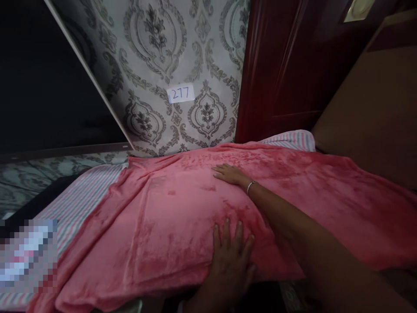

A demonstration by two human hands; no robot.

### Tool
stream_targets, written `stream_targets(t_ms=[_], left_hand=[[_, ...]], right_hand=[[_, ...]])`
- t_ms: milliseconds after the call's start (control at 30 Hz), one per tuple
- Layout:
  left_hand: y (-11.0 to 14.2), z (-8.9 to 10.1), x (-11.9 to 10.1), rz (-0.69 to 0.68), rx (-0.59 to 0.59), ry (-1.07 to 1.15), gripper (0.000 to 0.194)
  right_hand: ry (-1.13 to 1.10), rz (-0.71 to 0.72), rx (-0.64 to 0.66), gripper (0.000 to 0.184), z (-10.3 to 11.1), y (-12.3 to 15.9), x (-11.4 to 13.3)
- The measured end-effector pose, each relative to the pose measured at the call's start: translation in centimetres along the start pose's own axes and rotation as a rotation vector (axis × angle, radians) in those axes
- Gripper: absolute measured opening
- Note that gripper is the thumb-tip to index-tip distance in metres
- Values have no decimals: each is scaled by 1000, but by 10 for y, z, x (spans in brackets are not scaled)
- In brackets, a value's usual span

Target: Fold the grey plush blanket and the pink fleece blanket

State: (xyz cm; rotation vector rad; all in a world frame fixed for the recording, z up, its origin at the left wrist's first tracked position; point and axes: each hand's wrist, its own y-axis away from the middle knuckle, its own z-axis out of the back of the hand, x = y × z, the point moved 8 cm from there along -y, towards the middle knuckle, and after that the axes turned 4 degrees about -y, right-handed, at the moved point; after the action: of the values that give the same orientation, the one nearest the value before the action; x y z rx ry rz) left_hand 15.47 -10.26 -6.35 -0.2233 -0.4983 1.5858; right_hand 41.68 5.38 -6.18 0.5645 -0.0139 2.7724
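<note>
A pink plush blanket (176, 204) lies spread over a surface, with part of it folded over into a smooth, lighter panel. My left hand (231, 261) rests palm down on the near part of that panel, fingers spread. Farther back, my right hand (230, 174) is laid flat on the same panel, its fingers pointing left; a silver bracelet (250, 187) circles the wrist. Neither hand grips the fabric. Darker streaks mark the pile around both hands. Beneath the blanket, a striped sheet (84, 195) shows at the left and at the far right corner.
Patterned wallpaper (156, 39) with a paper label (180, 93) reading 277 rises behind the blanket. A large black screen (52, 82) stands at the left. A dark red door (276, 65) and a brown panel (374, 100) are at the right. A pixelated patch covers the lower left.
</note>
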Motion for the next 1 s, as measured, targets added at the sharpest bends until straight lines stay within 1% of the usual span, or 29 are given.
stream_targets(t_ms=[133,233,300,400,467,567,633,700,767,833,933,1000], left_hand=[[0,-1,-1,-10,11,-3,72],[2,-3,-1,-8,0,6,72],[2,-3,-1,-3,-12,19,72],[0,-4,1,13,-9,58,70],[-2,-4,1,28,4,95,68],[-6,-3,0,42,18,139,66],[-7,2,0,35,24,159,67],[-5,12,4,25,23,176,65],[0,27,17,34,14,177,59],[10,43,43,110,11,136,54],[35,62,97,339,31,1,52],[54,67,128,469,70,-81,54]], right_hand=[[11,-14,-46,69,-3,-6,-7],[10,-38,-29,68,-3,-4,-5],[11,-86,-12,68,3,0,-3],[-18,-160,-27,70,20,12,3],[-61,-176,-59,72,29,31,10],[-66,-135,-144,73,32,77,29],[-39,-91,-202,70,24,115,43],[-25,-75,-236,66,8,152,50],[-21,-96,-259,65,-10,179,47],[-25,-126,-286,65,-24,194,38],[-62,-119,-351,65,-39,198,28],[-91,-82,-407,64,-43,198,26]])
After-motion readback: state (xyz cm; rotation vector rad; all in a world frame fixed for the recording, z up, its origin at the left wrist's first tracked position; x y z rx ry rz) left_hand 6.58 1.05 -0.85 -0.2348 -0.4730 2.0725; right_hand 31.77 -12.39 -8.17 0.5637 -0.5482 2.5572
